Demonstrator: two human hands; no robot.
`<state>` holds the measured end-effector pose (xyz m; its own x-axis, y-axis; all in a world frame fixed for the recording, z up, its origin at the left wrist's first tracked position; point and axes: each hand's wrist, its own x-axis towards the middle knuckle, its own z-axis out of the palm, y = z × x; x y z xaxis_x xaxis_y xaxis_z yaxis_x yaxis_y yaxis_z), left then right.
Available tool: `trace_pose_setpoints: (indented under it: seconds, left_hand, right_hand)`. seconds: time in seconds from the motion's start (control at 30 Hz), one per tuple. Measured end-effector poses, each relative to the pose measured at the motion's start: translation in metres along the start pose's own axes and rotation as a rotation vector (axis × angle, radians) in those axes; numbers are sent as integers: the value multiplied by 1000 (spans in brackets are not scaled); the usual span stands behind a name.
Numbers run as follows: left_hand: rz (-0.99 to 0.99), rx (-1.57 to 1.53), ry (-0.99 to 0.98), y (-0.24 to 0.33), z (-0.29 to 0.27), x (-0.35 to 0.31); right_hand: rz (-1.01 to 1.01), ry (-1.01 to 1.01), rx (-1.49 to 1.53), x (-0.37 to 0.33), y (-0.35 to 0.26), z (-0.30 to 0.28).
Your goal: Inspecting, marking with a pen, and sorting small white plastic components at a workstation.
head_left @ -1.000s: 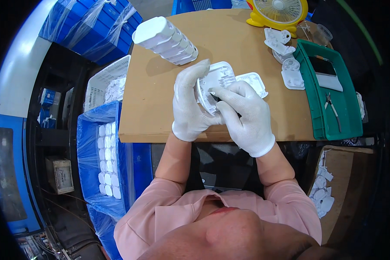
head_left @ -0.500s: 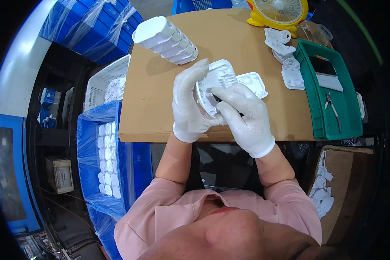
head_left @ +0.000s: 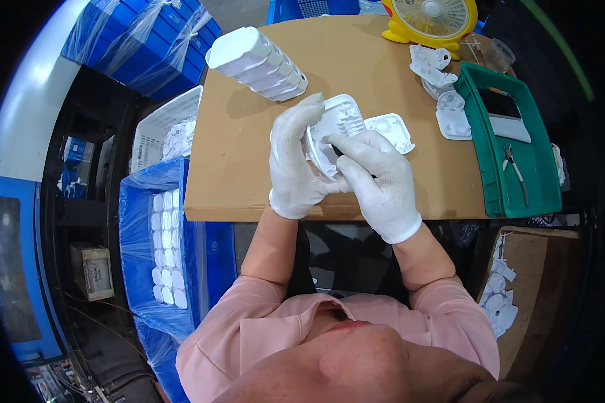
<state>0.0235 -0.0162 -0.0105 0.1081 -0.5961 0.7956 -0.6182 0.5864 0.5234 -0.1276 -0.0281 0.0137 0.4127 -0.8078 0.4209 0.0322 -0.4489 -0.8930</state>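
Note:
My left hand (head_left: 294, 158), in a white knit glove, is closed around a white plastic shell (head_left: 321, 152), held tilted above the table. My right hand (head_left: 382, 185), also gloved, pinches a slim black tool (head_left: 336, 150) against the shell's near edge; most of the tool is hidden by the fingers. Ribs and small posts show on the shell's inner face. Just beyond my right hand, another white plastic part (head_left: 392, 130) lies on the table. A tall stack of white plastic shells (head_left: 259, 62) stands to the far left of my hands.
Brown cardboard covers the table (head_left: 235, 181). To the right, a green tray (head_left: 480, 151) holds nippers (head_left: 514, 173). Loose white parts (head_left: 453, 115) lie beside it, with a yellow fan (head_left: 431, 20) behind. At the left stands a blue crate (head_left: 129, 221) of white parts.
My right hand and wrist have shifted very slightly to the left. Both hands keep the same hold on the shell and the tool.

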Motion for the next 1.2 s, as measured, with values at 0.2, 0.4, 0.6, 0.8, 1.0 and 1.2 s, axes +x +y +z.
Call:
trace_pose_setpoints:
  seconds: [0.2, 0.4, 0.6, 0.8, 1.0, 1.2]
  left_hand:
    - [8, 16, 1, -3, 1, 0]
    - [42, -55, 54, -9, 6, -2]
    - [-81, -13, -46, -8, -4, -1]
    - [-331, -450, 140, -10, -25, 10]
    - [-483, -664, 321, -46, -60, 6]
    - [-522, -616, 70, -31, -55, 5]
  right_hand:
    - [-16, 10, -12, 2, 2, 0]
    - [41, 34, 78, 1, 8, 3]
    - [-104, 80, -90, 7, 7, -5]
    - [45, -183, -399, 6, -14, -37]
    - [201, -456, -801, 16, -20, -30]
    - [-146, 30, -479, 13, -1, -12]
